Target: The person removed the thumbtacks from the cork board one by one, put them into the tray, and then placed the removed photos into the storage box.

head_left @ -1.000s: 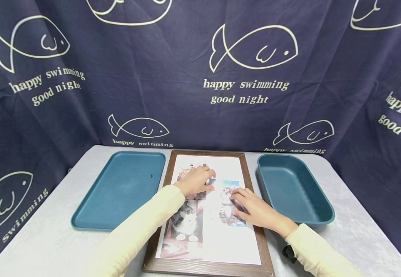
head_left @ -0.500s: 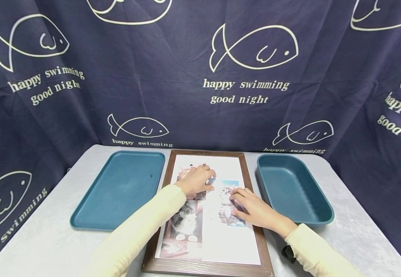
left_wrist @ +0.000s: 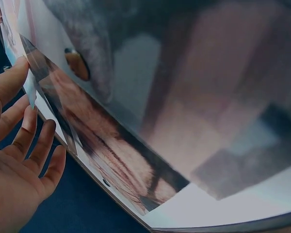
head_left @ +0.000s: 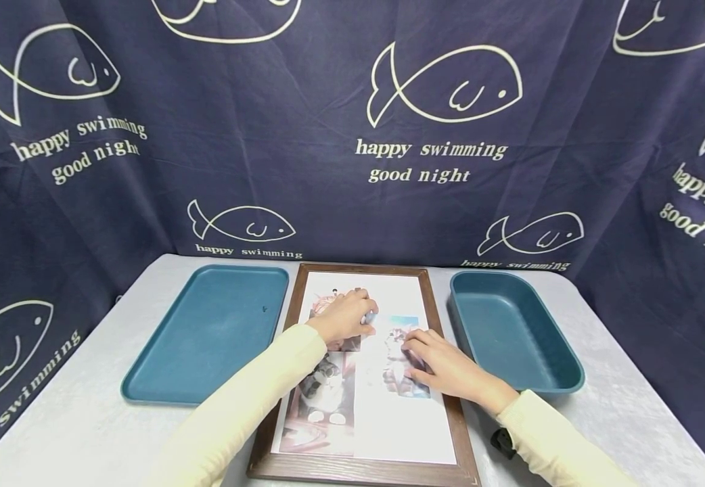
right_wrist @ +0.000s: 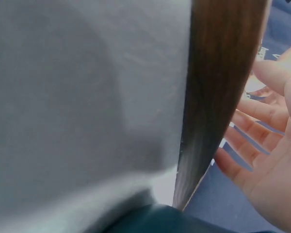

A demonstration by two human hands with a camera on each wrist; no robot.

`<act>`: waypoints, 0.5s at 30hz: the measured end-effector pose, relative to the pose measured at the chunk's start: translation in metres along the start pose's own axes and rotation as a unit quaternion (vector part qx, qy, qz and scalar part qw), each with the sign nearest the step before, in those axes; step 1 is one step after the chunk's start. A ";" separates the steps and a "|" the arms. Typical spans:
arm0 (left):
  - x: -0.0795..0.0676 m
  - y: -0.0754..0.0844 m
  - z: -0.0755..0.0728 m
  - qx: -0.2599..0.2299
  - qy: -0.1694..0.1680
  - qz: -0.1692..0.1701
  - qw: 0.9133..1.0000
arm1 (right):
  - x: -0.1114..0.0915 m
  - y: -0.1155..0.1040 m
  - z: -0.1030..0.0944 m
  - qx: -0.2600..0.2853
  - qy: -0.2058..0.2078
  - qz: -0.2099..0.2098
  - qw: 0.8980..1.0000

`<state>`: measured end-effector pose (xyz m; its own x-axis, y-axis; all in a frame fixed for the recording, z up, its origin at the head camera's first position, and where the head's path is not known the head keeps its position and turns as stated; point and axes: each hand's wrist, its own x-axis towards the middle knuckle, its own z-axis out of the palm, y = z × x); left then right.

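Note:
A brown wooden frame with a white backing lies in front of me. Printed cat photos cover its left side, among them a grey-and-white cat photo. My left hand is over the upper photos. In the left wrist view, its thumb and index finger pinch a pale blue corner of a photo. Right of centre lies a blue-edged kitten photo, its right part covered by my right hand. That hand's fingers, spread and loosely bent, rest on the photo from the right side.
A flat teal tray lies left of the frame on the pale table. On the right stands a deep teal bin. A navy curtain with white fish drawings hangs around the table's back and sides.
The head view has drifted very slightly, so the whole scene sits a few pixels further left. Both hands keep their places over the photos.

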<state>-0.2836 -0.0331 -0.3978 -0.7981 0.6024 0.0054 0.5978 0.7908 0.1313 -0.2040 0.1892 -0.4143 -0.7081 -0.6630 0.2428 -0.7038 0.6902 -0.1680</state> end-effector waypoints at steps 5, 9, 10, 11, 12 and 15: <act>0.000 -0.001 0.000 -0.006 0.008 0.005 1.000 | 0.001 -0.001 -0.002 -0.006 -0.002 0.003 1.000; -0.001 -0.001 0.001 -0.006 0.016 0.009 1.000 | 0.002 -0.001 -0.004 -0.012 0.009 -0.002 1.000; -0.001 -0.001 0.001 -0.006 0.016 0.009 1.000 | 0.002 -0.001 -0.004 -0.016 0.012 -0.004 1.000; -0.001 -0.001 0.001 -0.008 0.016 0.009 1.000 | 0.002 -0.001 -0.005 -0.017 0.015 -0.004 1.000; -0.001 -0.001 0.000 -0.010 0.015 0.009 1.000 | 0.002 -0.001 -0.006 -0.019 0.017 -0.004 1.000; -0.002 -0.001 0.000 -0.015 0.012 0.009 1.000 | 0.003 0.000 -0.009 -0.027 0.021 -0.004 0.999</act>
<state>-0.2828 -0.0348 -0.3982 -0.7887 0.6139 0.0325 0.6104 0.7756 0.1610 -0.2051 0.1898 -0.4054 -0.6994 -0.6559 0.2838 -0.7040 0.7009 -0.1149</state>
